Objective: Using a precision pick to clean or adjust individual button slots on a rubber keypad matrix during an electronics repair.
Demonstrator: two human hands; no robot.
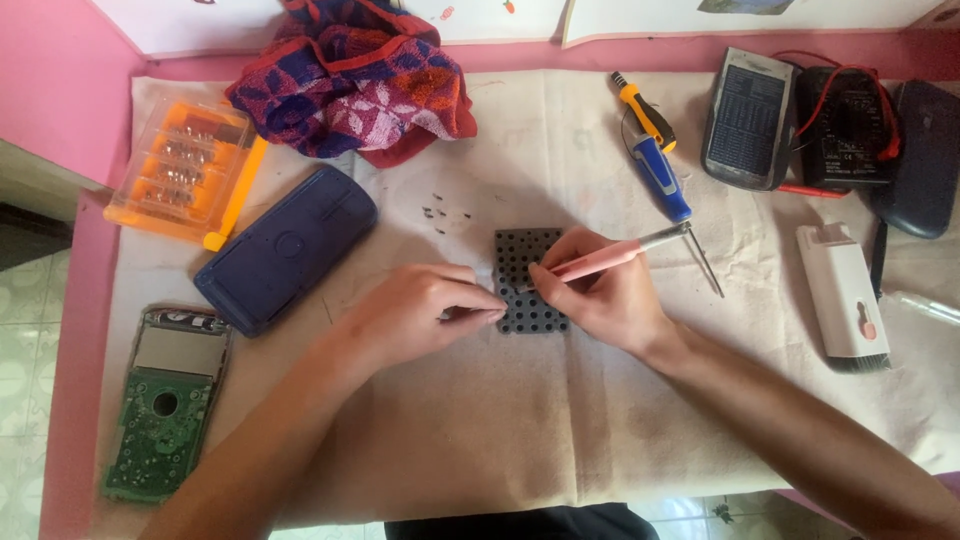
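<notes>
- Head view, nearest first: bare forearms reaching in from the bottom edge over a cream cloth [480, 430] spread on a pink table [60, 420].
- Left hand [415, 312] curled, fingertips pinched shut against the left edge of a dark rubber keypad [528, 282]; anything held between them too small to tell.
- Right hand [600, 295] closed round a pink-handled tool [610, 258], tip down on the keypad, just beside the left fingertips.
- Keypad lying flat on the cloth at centre, between both hands.
- Off to the near left: green circuit board [160, 420] with its display frame.
- Further up left: blue casing shell [285, 250], then an orange bit case [190, 170].
- Tiny dark screws [443, 212] scattered just beyond the keypad.
- Right side: white brush tool [845, 295], apart from the hands.
- Beyond: blue and yellow screwdriver [655, 150], grey calculator [748, 118], black meter with red lead [845, 125].
- Far edge: red and purple patterned towel [355, 80], bunched up.
</notes>
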